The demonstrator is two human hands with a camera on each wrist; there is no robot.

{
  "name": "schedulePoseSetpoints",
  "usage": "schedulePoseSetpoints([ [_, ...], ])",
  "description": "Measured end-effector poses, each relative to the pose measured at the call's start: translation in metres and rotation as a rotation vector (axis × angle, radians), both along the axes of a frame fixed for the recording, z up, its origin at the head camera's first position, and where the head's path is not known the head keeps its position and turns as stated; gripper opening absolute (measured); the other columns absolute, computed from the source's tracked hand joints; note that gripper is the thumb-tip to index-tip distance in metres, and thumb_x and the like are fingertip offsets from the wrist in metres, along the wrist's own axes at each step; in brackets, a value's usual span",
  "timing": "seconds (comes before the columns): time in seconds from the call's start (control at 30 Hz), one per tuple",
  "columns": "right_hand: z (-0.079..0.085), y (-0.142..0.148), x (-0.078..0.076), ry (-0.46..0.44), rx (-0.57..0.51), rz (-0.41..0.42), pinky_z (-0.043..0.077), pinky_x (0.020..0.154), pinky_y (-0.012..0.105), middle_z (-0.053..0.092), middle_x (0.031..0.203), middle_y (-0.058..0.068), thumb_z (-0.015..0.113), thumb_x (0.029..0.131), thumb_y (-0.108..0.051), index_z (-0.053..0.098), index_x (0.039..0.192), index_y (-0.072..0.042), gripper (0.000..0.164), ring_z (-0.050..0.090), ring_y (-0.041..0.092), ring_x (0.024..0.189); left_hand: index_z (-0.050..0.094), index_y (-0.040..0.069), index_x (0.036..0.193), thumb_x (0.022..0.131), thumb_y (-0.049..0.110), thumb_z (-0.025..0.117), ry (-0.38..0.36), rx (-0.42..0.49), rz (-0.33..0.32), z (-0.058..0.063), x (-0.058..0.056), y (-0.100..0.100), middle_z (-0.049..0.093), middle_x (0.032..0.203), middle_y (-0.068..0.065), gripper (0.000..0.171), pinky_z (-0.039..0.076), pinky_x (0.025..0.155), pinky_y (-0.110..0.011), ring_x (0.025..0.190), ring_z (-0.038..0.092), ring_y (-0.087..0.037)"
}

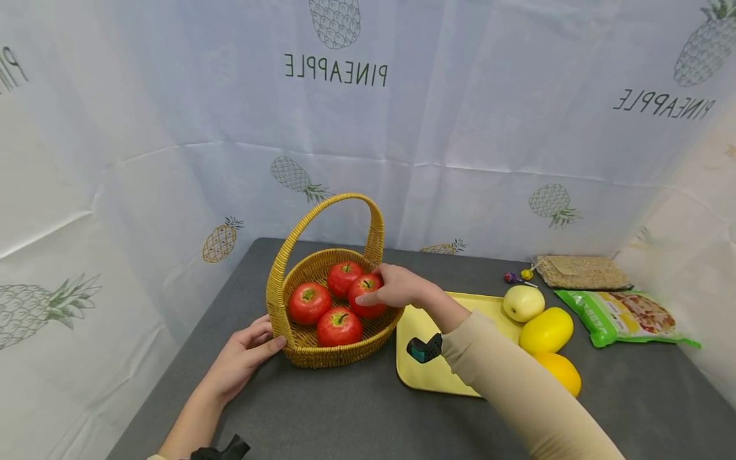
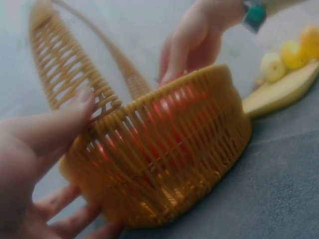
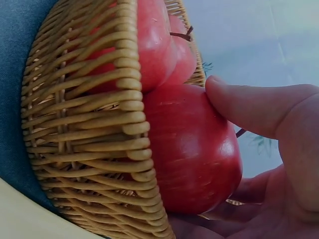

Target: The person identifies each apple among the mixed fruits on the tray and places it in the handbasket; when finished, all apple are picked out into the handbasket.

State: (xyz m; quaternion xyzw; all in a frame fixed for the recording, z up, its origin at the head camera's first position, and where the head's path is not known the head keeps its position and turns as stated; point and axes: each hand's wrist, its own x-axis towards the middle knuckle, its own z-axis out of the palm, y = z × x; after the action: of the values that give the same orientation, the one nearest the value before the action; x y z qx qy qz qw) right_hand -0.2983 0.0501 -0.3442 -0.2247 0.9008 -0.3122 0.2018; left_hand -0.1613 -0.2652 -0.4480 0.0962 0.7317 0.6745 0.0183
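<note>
While the left hand [image 1: 244, 358] presses straight fingers against the basket [image 1: 299, 348] wall, the right hand [image 1: 397, 287] clamps one red apple [image 1: 365, 295] inside (three lie beside its fingertips); advise a straight lift, clearing the rim.

Soft, even light fills the sharp head view, which bows at its edges, while both wrist views are dimmer and hazy, the near fingers [image 2: 47, 127] blurred and washed out.
</note>
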Motion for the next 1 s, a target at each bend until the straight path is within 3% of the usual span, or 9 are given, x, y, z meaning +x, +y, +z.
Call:
schedulePoseSetpoints([
  [0.33, -0.004, -0.009, -0.005, -0.014, 0.041, 0.016, 0.053, 0.084, 0.037, 0.062, 0.109, 0.006, 0.082, 0.087, -0.04, 0.057, 0.125, -0.003, 0.058, 0.058, 0.023, 0.101, 0.059, -0.013, 0.131, 0.101, 0.011, 0.067, -0.001, -0.007, 0.005, -0.001, 0.001, 0.0, 0.036, 0.157, -0.02, 0.039, 0.047, 0.099, -0.023, 0.136, 0.038, -0.002],
  [0.67, -0.003, -0.013, -0.01, -0.096, 0.06, 0.037, 0.052, 0.076, 0.035, 0.062, 0.103, 0.008, 0.084, 0.086, -0.032, 0.058, 0.11, -0.004, 0.045, 0.058, 0.024, 0.094, 0.058, -0.012, 0.134, 0.101, 0.012, 0.066, -0.018, 0.002, 0.006, 0.0, 0.001, 0.001, 0.036, 0.156, -0.021, 0.042, 0.047, 0.1, -0.024, 0.141, 0.032, -0.01],
  [0.87, -0.003, -0.014, -0.01, -0.086, 0.068, 0.043, 0.051, 0.074, 0.034, 0.061, 0.102, 0.009, 0.084, 0.086, -0.032, 0.058, 0.109, -0.004, 0.045, 0.058, 0.024, 0.093, 0.058, -0.012, 0.135, 0.101, 0.011, 0.066, -0.011, 0.001, 0.005, 0.001, 0.001, 0.001, 0.037, 0.155, -0.023, 0.042, 0.048, 0.099, -0.024, 0.139, 0.034, -0.005],
  [1.0, -0.004, -0.015, -0.011, -0.087, 0.069, 0.041, 0.051, 0.074, 0.034, 0.061, 0.102, 0.009, 0.084, 0.086, -0.032, 0.058, 0.109, -0.003, 0.045, 0.058, 0.023, 0.093, 0.058, -0.012, 0.135, 0.101, 0.011, 0.066, -0.012, 0.001, 0.007, 0.0, 0.0, 0.001, 0.037, 0.156, -0.022, 0.043, 0.048, 0.099, -0.024, 0.145, 0.031, -0.016],
])
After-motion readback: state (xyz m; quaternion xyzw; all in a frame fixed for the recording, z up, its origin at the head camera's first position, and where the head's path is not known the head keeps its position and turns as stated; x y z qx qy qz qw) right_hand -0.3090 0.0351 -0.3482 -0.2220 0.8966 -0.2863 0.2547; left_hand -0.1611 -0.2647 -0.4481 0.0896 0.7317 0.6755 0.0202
